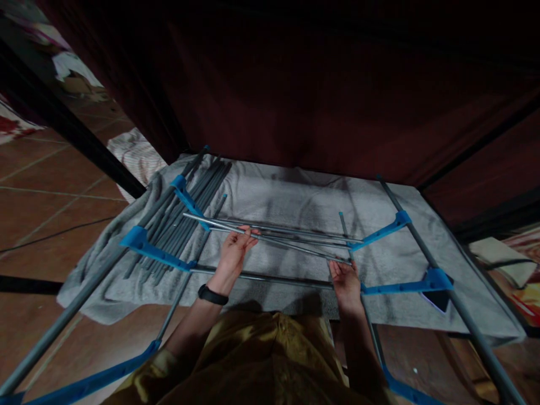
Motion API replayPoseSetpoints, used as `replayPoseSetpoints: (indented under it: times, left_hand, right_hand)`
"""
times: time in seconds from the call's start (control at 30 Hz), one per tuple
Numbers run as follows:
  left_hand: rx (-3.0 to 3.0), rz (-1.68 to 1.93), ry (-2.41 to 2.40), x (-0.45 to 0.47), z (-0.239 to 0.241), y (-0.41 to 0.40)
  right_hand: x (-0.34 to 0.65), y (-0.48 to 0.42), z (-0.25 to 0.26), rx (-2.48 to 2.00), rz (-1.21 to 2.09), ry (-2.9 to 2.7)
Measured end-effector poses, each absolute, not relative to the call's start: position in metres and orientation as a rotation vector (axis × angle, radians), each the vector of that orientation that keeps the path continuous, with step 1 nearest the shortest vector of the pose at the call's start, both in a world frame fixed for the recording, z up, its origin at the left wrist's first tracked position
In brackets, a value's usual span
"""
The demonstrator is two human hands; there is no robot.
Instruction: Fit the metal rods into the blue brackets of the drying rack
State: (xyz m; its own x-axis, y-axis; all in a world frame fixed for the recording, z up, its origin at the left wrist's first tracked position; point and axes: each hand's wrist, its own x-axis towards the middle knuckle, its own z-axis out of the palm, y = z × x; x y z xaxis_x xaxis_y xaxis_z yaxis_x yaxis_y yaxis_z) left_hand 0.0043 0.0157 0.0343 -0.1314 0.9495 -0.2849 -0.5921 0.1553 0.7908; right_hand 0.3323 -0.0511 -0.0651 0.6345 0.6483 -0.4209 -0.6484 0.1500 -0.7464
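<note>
A thin metal rod (291, 244) slants across the middle of a tube frame. My left hand (235, 251), with a black band on its wrist, is closed around this rod left of its middle. At the rod's right end, my right hand (345, 279) pinches it near the right-hand upright. Behind it, other thin rods (295, 229) span between a left blue plastic bracket (188, 198) and a right blue bracket (382, 229). A thicker crossbar (274, 278) runs between the two hands, joining the front left blue bracket (158, 253) and front right blue bracket (400, 287).
Several loose grey tubes (189, 225) lie at the left on a grey blanket (295, 191). A phone (441, 299) lies under the front right bracket. Long side tubes (80, 304) of the frame reach toward me. A dark red curtain (295, 101) hangs behind.
</note>
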Motion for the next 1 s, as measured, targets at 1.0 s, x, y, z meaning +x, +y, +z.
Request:
replayPoseSetpoints:
  times: [1.0]
  left_hand:
    - [0.760,1.355,0.901,0.069,0.055,0.021]
  right_hand:
    - [0.294,-0.047,-0.059,-1.064,1.316,0.057]
